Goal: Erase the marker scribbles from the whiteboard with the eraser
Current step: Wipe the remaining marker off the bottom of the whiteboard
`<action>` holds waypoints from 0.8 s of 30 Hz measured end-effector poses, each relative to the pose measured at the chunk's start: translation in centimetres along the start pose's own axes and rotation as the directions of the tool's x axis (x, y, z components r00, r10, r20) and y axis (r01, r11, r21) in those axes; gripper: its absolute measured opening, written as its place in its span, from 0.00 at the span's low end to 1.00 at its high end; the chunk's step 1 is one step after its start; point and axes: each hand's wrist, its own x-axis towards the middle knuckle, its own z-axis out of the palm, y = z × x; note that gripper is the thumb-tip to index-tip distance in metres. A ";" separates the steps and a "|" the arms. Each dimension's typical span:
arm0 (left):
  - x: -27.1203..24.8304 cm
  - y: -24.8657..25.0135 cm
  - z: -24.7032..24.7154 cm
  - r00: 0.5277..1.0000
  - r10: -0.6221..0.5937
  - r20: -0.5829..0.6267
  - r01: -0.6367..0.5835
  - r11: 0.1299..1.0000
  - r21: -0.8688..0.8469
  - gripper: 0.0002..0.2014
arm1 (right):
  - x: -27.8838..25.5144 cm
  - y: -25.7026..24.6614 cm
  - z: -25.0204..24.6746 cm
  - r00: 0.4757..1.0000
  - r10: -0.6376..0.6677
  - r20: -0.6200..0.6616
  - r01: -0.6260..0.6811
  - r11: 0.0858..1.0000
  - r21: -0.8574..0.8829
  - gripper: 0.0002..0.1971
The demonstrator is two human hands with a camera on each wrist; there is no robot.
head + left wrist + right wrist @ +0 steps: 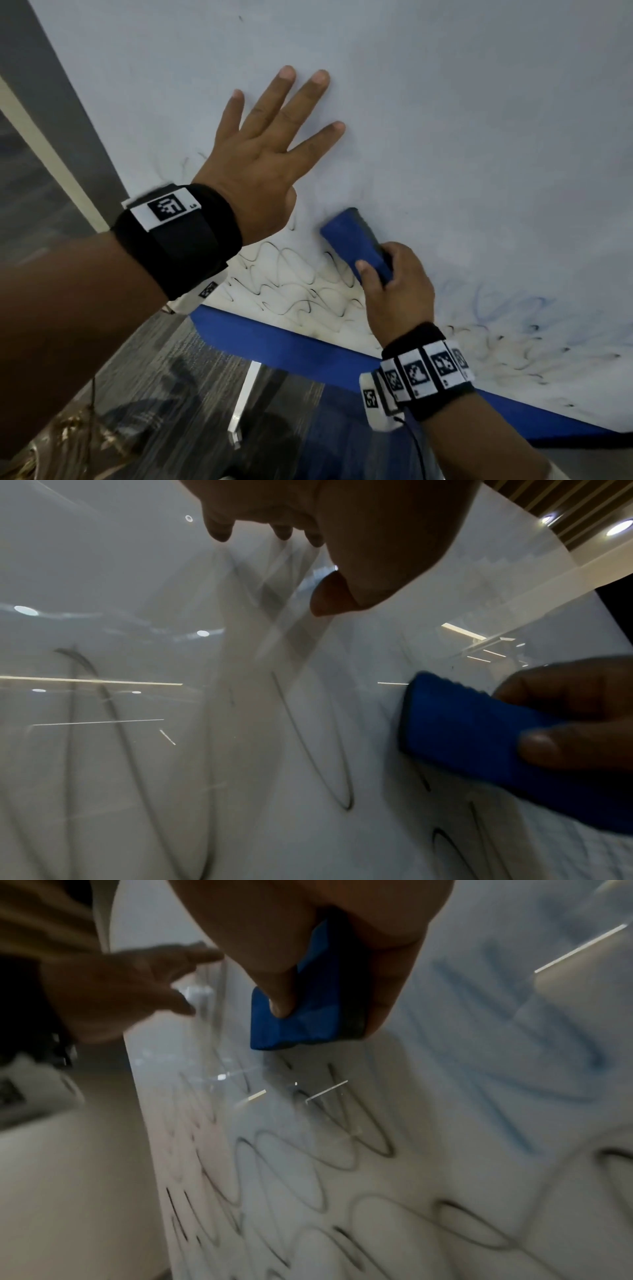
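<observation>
The whiteboard (pixel 445 120) fills most of the head view, its upper part wiped. Black wavy scribbles (pixel 291 287) remain near its lower left corner, with fainter black and blue smears (pixel 507 308) to the right. My right hand (pixel 394 287) grips a blue eraser (pixel 356 240) and presses its dark felt side against the board just above the scribbles (pixel 308 1150). The eraser (pixel 308 1010) sits between thumb and fingers. My left hand (pixel 270 137) lies flat on the board with fingers spread, up and left of the eraser (pixel 479 737).
A blue strip (pixel 308 346) runs along the board's bottom edge. Below it lies grey wood-pattern floor (pixel 154 377) with a white metal stand leg (pixel 243 397). A grey wall edge (pixel 51 85) borders the board on the left.
</observation>
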 end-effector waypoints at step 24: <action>-6.7 2.3 -0.9 0.713 -0.423 0.559 0.674 0.634 -0.380 0.21 | -0.2 -5.3 2.9 0.998 0.053 -0.044 -0.048 0.994 0.100 0.12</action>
